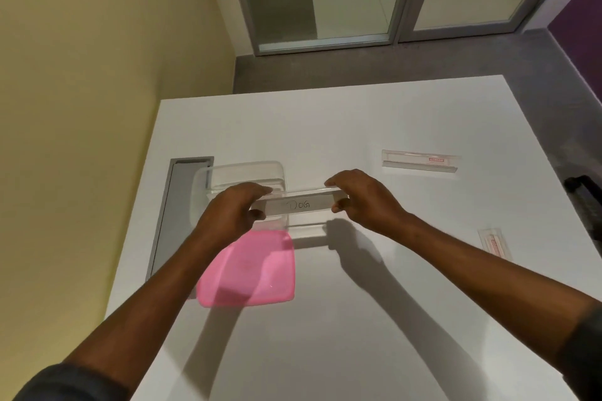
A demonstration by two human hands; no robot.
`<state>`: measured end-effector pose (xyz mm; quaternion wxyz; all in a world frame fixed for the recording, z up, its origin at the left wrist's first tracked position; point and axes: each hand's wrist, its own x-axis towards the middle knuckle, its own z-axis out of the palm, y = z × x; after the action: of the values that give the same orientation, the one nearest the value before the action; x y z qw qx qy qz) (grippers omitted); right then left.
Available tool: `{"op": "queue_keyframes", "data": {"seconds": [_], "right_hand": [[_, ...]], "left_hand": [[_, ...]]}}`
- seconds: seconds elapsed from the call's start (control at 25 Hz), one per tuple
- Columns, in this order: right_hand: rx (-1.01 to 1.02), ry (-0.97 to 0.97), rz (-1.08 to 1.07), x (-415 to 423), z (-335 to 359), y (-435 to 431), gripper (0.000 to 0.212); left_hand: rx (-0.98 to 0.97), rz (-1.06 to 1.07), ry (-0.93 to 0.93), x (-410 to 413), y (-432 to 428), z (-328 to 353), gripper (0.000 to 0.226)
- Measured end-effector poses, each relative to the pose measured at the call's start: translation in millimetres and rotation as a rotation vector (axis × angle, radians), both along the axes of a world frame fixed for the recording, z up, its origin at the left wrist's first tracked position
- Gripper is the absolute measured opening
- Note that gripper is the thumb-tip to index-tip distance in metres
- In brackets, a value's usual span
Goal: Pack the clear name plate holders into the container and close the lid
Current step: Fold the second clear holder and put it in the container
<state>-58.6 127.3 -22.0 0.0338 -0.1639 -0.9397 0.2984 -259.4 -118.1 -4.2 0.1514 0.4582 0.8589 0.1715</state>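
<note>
Head view, both hands' grip on name plate holder [301,204] ends

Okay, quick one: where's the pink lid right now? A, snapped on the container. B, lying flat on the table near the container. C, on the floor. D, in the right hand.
B: the pink lid lies flat on the table just in front of the open clear container, with neither hand on it.

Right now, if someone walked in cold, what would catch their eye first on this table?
Probably the bright pink plastic lid, lying flat near the left front of the white table. Just beyond it, both hands, left and right, hold a clear name plate holder with a handwritten "DOG" card by its ends, beside the clear plastic container.
</note>
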Motion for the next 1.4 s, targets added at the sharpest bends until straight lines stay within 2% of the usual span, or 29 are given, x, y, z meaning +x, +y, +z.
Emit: {"op": "queue_keyframes", "data": {"seconds": [0.12,0.28,0.48,0.68,0.92,1.16,1.4], "right_hand": [[-0.002,0.006,0.046,-38,4,-26,0.053],[0.035,-0.031,0.115,-84,-1,-57,0.049],[0.146,-0.13,0.238,-128,-19,-73,0.042],[0.336,-0.229,0.372,-148,-38,-78,0.037],[0.48,-0.385,0.49,-167,-49,-87,0.017],[0.55,-0.499,0.578,-184,-58,-95,0.025],[0.536,-0.505,0.58,-187,-69,-99,0.028]], "left_hand": [[-0.043,0.054,0.054,-25,-26,5,0.059],[-0.159,0.025,0.101,-62,-49,4,0.064],[-0.268,-0.009,0.137,-92,-61,-11,0.062],[-0.291,-0.057,0.185,-99,-59,-34,0.044],[-0.383,-0.075,0.131,-102,-54,-59,0.051],[-0.423,-0.086,0.102,-108,-52,-76,0.049],[-0.45,-0.101,0.116,-112,-49,-88,0.05]]}}
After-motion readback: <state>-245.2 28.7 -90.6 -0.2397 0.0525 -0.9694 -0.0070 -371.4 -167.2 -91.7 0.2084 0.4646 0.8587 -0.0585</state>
